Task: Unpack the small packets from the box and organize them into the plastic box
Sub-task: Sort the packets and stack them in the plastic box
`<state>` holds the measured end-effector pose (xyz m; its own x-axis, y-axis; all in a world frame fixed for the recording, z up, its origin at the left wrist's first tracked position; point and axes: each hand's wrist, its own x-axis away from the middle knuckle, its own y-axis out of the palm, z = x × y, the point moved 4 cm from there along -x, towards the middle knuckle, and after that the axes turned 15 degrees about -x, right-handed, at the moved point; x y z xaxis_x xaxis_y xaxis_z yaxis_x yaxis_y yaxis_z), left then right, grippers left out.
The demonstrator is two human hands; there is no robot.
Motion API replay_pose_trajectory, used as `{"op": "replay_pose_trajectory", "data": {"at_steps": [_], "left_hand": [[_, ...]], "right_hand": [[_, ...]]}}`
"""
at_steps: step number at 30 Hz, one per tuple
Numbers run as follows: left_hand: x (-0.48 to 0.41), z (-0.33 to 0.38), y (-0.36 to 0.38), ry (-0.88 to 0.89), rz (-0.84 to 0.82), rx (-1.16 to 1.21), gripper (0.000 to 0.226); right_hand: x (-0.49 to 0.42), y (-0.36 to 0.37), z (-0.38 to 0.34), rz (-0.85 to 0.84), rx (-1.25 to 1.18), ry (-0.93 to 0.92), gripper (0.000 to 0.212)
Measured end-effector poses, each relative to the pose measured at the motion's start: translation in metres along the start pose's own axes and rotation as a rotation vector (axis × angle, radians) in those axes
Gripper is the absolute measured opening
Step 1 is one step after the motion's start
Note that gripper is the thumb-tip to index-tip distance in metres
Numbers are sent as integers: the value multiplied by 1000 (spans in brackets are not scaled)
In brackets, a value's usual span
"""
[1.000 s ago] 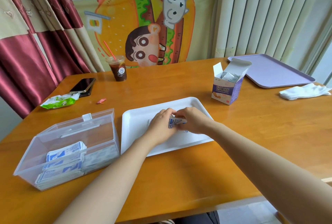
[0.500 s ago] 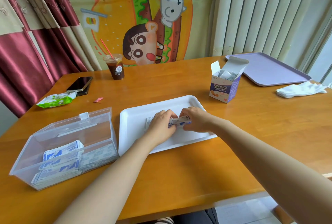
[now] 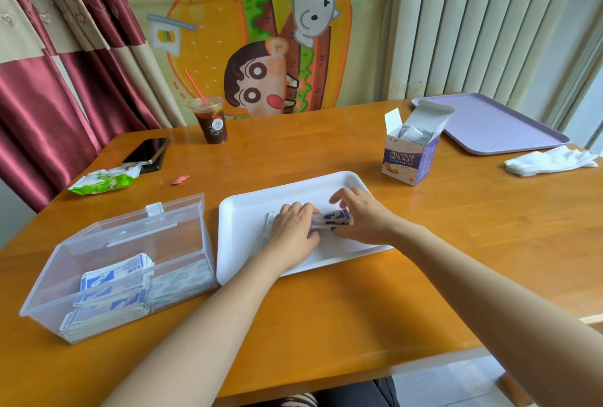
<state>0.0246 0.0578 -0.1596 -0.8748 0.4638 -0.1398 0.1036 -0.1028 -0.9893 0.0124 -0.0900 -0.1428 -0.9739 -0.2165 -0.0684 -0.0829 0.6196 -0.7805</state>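
Note:
Both my hands are over the white tray [image 3: 248,211] in the middle of the table. My left hand [image 3: 293,230] and my right hand [image 3: 362,214] hold a small stack of blue-and-white packets [image 3: 331,221] between them. More packets lie under my left hand, mostly hidden. The clear plastic box [image 3: 130,259] stands open at the left, with stacks of packets [image 3: 111,292] along its near side. The small cardboard box [image 3: 409,153] stands open at the back right with packets inside.
An iced drink cup [image 3: 212,122], a phone [image 3: 146,153], a green wrapper [image 3: 104,180] and a small pink scrap [image 3: 180,179] lie at the back left. A lilac tray [image 3: 489,126] and a white cloth [image 3: 551,162] sit at the far right.
My hands have shifted slightly on the tray, and the packet stack between them has been gathered more upright. The camera has tilted a little.

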Motion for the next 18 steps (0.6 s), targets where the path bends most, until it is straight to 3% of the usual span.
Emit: {"op": "replay_pose_trajectory", "data": {"at_steps": [3, 7, 11, 15, 18], "left_hand": [[0, 1, 0, -9, 1, -9, 27], [-1, 4, 1, -24, -19, -53, 27], [2, 6, 1, 7, -13, -102, 23], [1, 6, -6, -9, 22, -39, 17], [3, 7, -8, -62, 0, -63, 18]], "right_hand": [[0, -1, -3, 14, -27, -46, 41], [-1, 12, 5, -55, 169, 15, 41], [3, 11, 5, -70, 137, -11, 35], [4, -5, 1, 75, 86, -41, 23], [4, -3, 3, 39, 109, 2, 23]]}}
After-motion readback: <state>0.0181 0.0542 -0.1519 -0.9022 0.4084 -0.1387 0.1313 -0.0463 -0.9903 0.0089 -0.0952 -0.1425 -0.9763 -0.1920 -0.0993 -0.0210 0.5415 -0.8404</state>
